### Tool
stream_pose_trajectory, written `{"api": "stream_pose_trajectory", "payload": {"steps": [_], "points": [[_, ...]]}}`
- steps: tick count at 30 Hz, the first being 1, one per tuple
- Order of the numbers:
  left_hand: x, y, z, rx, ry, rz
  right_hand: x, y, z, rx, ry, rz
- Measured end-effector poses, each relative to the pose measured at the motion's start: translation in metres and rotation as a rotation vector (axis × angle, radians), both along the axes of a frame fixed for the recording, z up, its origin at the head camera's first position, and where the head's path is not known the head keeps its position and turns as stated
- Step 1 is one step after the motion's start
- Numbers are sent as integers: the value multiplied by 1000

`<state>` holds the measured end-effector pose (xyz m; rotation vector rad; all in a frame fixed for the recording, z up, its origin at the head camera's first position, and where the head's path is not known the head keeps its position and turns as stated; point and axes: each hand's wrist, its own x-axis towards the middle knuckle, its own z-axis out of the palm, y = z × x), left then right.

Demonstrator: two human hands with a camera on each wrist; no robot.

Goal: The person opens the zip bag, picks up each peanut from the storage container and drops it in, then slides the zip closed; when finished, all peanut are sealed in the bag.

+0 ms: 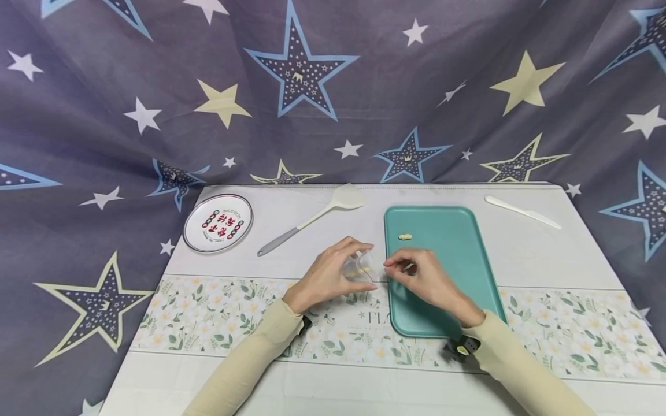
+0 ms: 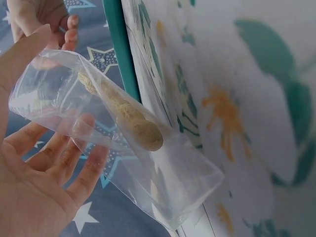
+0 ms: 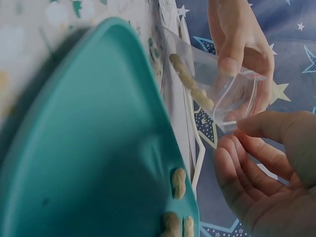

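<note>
The clear plastic bag (image 1: 359, 260) is held by the left hand (image 1: 330, 271) above the tabletop (image 1: 156, 381), just beside the near part of the green tray's left edge, and is gripped across its width with the thumb on one side and the fingers on the other, so that its mouth is bowed apart and turned toward the right hand (image 1: 418, 271). Inside the bag, peanuts (image 3: 186, 79) can be seen lying in a line; more peanuts (image 3: 178, 183) are carried by the tray (image 1: 458, 248), three being shown in the right wrist view. The thumb and forefinger of the right hand are brought close together at the bag's mouth, the others loosely bent, but whether the bag's edge is pinched between them cannot be told. The step in hand is judged to be work at the mouth of the bag, with peanuts being passed between bag and tray; in which direction is not shown. For the next move, a steady mouth seems to be called for, the left grip being firm but not so tight that the film is creased together, with the right fingers brought clear of the rim or narrowed enough to be slipped inside.
</note>
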<state>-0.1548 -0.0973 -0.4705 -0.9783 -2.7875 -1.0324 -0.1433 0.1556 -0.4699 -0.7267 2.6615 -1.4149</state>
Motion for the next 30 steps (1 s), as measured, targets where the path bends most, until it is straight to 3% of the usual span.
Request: {"api": "stream_pose_trajectory", "payload": {"steps": [6,11,30], "points": [[0,-3,-1,-5,-9,8,1,13,-4,-18,-33,-25],[0,-6,-2,4,-11,12,3,27,-9,-11,-5,-64],[3,-18,-6,-13,-19,22,8,74,-14,142,9,-139]]}}
